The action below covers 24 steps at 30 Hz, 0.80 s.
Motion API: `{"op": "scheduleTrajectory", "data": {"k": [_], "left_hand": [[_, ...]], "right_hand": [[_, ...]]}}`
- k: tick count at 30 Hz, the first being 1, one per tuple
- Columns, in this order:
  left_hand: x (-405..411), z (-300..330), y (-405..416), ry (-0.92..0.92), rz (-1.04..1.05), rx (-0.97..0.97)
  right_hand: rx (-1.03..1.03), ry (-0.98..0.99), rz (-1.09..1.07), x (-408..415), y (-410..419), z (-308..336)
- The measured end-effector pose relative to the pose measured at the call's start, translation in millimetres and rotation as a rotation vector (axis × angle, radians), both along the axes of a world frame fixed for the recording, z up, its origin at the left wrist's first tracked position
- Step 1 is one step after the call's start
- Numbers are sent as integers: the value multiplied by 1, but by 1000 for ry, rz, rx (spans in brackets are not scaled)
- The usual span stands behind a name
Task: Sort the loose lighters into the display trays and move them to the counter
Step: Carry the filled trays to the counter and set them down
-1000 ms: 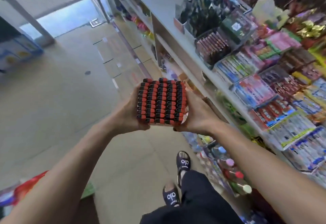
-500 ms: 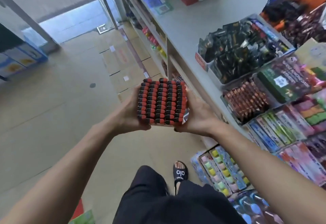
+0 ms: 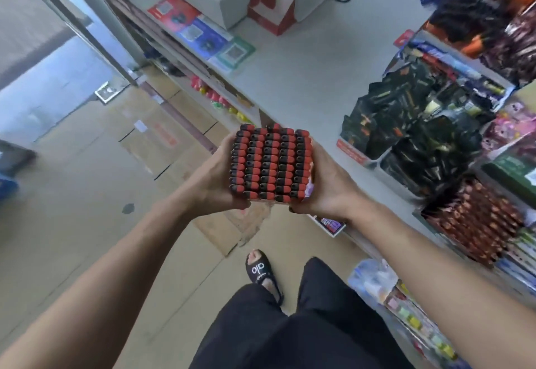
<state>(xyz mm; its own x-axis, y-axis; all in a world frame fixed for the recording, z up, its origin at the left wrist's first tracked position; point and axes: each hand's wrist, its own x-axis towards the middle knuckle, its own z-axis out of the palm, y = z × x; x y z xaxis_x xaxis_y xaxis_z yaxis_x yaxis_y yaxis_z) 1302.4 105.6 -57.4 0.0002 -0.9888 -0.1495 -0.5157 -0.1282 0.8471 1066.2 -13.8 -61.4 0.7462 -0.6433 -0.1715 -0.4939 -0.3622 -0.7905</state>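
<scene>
A display tray packed with several rows of red-and-black lighters (image 3: 271,164) is held in front of me at chest height, over the counter's front edge. My left hand (image 3: 213,178) grips its left side and my right hand (image 3: 327,188) grips its right side, thumbs curled at the near corners. The tray itself is mostly hidden by the lighters and my fingers. The grey counter (image 3: 304,78) stretches ahead and to the right.
Boxes of black snack packets (image 3: 412,125) and brown packets (image 3: 475,217) crowd the counter's right side. A red-and-white box (image 3: 271,8) and payment cards (image 3: 203,33) sit at the far end. Shelves of goods run below the counter; flattened cardboard (image 3: 162,136) lies on the floor.
I have walked forward along the counter with the tray; the far end of the counter and the red-and-white box have come nearer. Both hands keep the same grip.
</scene>
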Motion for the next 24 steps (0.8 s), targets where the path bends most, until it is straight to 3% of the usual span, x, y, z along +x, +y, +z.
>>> {"op": "scheduleTrajectory", "data": {"k": [11, 24], "left_hand": [[84, -13, -156, -101, -247, -41], [108, -46, -312, -133, -470, 13]], "right_hand": [[25, -89, -233, 67, -97, -32], [76, -31, -523, 101, -183, -66]]}}
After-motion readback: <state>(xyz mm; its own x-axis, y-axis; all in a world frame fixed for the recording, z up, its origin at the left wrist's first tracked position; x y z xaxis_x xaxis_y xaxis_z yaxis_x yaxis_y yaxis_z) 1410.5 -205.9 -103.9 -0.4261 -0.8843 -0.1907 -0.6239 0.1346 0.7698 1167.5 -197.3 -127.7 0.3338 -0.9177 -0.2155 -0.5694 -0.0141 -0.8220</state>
